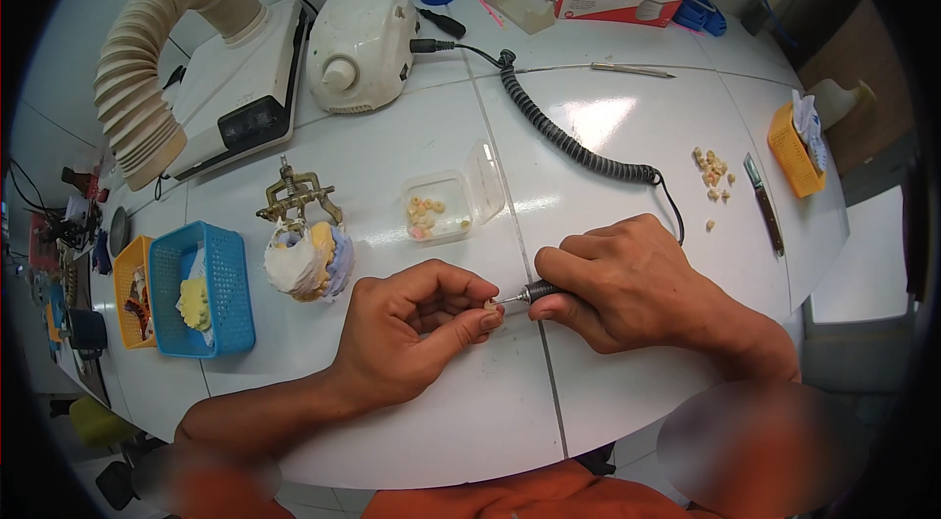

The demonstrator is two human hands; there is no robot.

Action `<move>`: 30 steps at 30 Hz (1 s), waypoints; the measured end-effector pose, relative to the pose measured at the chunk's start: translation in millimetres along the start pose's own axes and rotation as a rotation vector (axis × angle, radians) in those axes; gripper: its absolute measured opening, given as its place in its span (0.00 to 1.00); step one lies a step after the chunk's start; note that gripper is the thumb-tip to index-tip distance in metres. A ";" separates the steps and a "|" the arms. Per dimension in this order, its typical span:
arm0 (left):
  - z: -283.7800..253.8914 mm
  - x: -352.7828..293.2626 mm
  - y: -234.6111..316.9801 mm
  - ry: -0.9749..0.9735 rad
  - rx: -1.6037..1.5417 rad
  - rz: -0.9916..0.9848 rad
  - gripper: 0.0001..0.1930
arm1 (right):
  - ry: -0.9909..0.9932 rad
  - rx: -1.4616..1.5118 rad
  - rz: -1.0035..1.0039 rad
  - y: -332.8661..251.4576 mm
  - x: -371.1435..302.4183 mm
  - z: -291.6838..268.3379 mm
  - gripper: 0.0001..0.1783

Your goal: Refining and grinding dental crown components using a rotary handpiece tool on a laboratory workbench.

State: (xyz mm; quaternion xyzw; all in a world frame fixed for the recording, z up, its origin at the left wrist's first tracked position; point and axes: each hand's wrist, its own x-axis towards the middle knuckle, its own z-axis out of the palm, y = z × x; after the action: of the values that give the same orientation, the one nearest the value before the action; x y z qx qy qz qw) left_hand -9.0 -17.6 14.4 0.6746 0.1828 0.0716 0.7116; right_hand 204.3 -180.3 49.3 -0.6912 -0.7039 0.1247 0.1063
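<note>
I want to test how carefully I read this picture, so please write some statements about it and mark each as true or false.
1. The right hand grips a rotary handpiece. True.
2. The left hand rests flat on the table. False: the left hand pinches a small tooth-like piece.
3. A coiled black cord runs from the white control unit. True.
4. The clear plastic box is closed. False: its hinged lid stands open.
5. The brown-handled knife lies to the right of the loose tooth-like pieces. True.
</note>
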 end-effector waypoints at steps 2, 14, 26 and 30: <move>0.0 0.3 -0.5 -0.001 0.000 -0.002 0.09 | -0.002 0.005 -0.003 0.1 0.2 0.5 0.23; -1.1 0.5 4.6 -0.023 0.122 0.016 0.10 | 0.003 0.003 -0.003 0.2 -0.1 -0.7 0.23; -1.0 0.3 3.5 0.007 0.130 0.037 0.10 | -0.014 0.004 0.004 0.5 0.1 -0.5 0.24; 0.1 0.5 4.5 0.003 0.125 0.022 0.10 | -0.023 0.007 0.004 0.7 0.2 -0.3 0.24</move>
State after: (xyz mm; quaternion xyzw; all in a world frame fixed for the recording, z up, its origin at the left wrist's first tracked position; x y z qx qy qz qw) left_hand -7.9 -17.2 18.7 0.7197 0.1804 0.0688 0.6669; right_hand 205.1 -180.0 49.4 -0.6906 -0.7034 0.1352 0.1002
